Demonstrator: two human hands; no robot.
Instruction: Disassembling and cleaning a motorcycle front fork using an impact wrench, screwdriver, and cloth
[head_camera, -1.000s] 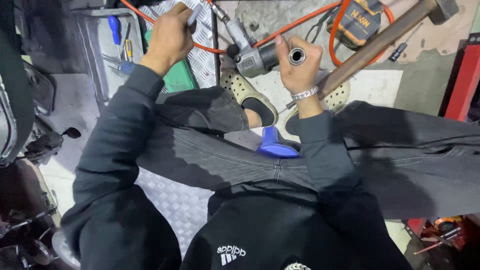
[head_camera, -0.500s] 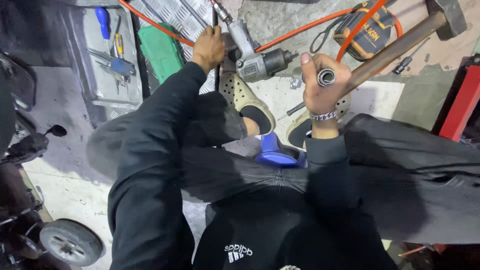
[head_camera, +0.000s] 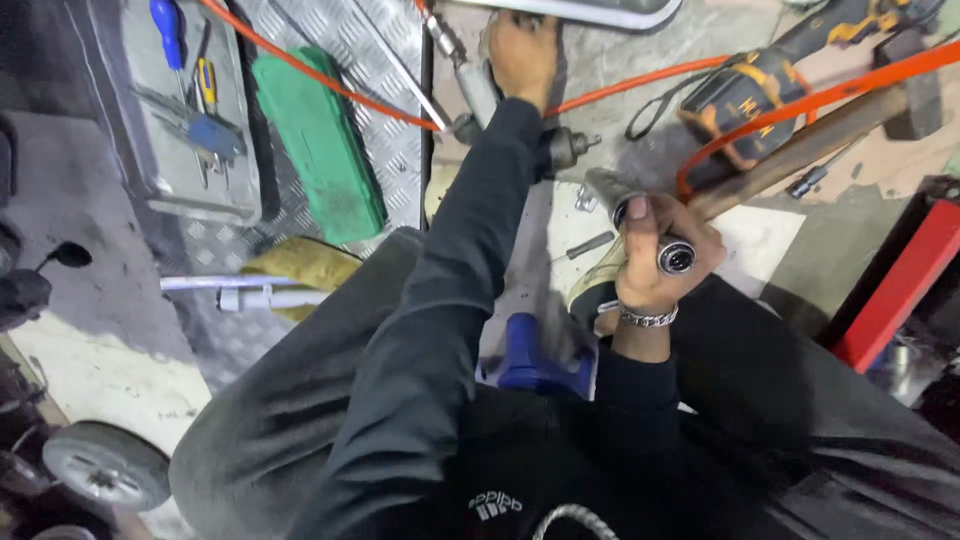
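Far left: grey tray (head_camera: 232, 205) on the checker-plate floor (head_camera: 385, 165) w/ a blue-handled screwdriver (head_camera: 167, 28) and other small tools in it, too small to name. Just right of it lies a green case (head_camera: 318, 145), and below that a yellowish rag (head_camera: 305, 265) next to a white pipe (head_camera: 262, 298). An orange hose (head_camera: 330, 85) runs diagonally over the case toward the centre top. Bottom left corner: a small wheel (head_camera: 105, 465).

Centre: your left arm is stretched up and fwd. Your left hand (head_camera: 522, 50) is closed around the grip of the air impact wrench (head_camera: 478, 92). The wrench lies on the floor near the top edge, its nose (head_camera: 572, 148) pointing right, past your sleeve. A blue stool (head_camera: 540, 355) shows between your legs, partly hidden by your arm.

Right of centre: your right hand (head_camera: 660, 255) is raised over your knee, fingers wrapped around a metal socket (head_camera: 672, 255), open end toward the camera; thumb lies along it. Bracelet (head_camera: 645, 317) on that wrist. A small bit (head_camera: 585, 245) lies on the floor just left of that hand. The socket and the wrench are well apart.

Right: a hammer w/ a wooden handle (head_camera: 800, 150) lies diagonally behind your right hand, orange hose crossing over it. A black-and-orange power tool (head_camera: 750, 100) lies above the handle. Far right: a red metal edge (head_camera: 895, 290).
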